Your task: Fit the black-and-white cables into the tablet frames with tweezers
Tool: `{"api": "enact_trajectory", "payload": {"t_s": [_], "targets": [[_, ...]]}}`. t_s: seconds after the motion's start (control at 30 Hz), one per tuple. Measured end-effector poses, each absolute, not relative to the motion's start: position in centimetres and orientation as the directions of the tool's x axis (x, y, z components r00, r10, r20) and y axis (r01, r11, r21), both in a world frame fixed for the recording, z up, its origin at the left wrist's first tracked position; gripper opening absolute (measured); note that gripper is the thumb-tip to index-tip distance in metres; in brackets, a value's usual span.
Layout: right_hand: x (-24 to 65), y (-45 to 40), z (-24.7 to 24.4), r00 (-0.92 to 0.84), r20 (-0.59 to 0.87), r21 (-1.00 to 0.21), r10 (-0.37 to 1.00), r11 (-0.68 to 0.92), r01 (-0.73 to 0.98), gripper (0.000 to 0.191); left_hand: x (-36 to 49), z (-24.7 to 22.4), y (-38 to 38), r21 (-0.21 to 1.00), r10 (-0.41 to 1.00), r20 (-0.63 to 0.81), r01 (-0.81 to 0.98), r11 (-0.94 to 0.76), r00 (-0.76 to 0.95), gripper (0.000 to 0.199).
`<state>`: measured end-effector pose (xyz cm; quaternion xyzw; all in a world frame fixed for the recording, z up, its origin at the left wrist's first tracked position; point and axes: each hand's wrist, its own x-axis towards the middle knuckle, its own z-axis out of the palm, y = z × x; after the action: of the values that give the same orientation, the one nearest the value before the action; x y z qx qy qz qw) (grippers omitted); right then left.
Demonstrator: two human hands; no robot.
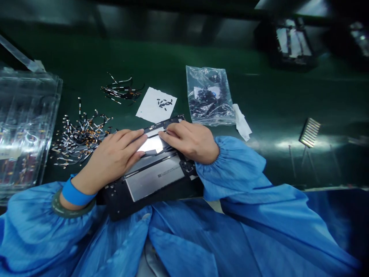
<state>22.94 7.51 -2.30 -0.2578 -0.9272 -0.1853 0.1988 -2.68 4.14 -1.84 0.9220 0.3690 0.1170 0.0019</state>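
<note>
An opened tablet-like device point(155, 175) with silver battery panels lies tilted in front of me, its near edge close to my blue gown. My left hand point(113, 154) rests on its left part, fingers stretched out across the shiny strip near the far edge. Above the right end of the device, my right hand point(191, 139) has thumb and fingers drawn together at the far edge. Whatever lies between those fingertips is too small or hidden to make out. Beyond the device is a white paper sheet point(150, 105) with several small black pieces point(165, 103) on it.
Loose flex cables point(79, 136) form a pile on the left, with a smaller cable bunch point(121, 91) behind. Clear plastic trays point(25, 127) stand at the far left. A clear bag point(209, 96) of black parts lies beyond my right hand. A ribbed metallic block point(309, 132) is farther right.
</note>
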Motion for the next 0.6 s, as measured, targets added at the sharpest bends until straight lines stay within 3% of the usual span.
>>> {"api": "enact_trajectory", "payload": {"t_s": [0.27,0.43,0.6], "targets": [[22.9,7.44,-2.14,-0.791,0.39,0.213,0.471,0.79,0.575,0.034,-2.45,-1.72,4.13,0.099,0.684,0.212,0.681,-0.726,0.698,0.04],[22.81,7.47,-2.16,-0.786,0.484,0.286,0.385,0.779,0.558,0.027,-2.52,-1.81,4.14,0.111,0.692,0.203,0.686,-0.72,0.693,0.04],[22.73,7.28,-2.19,-0.79,0.472,0.328,0.39,0.755,0.568,0.028,-2.44,-1.88,4.09,0.12,0.711,0.183,0.702,-0.702,0.679,0.04]]}}
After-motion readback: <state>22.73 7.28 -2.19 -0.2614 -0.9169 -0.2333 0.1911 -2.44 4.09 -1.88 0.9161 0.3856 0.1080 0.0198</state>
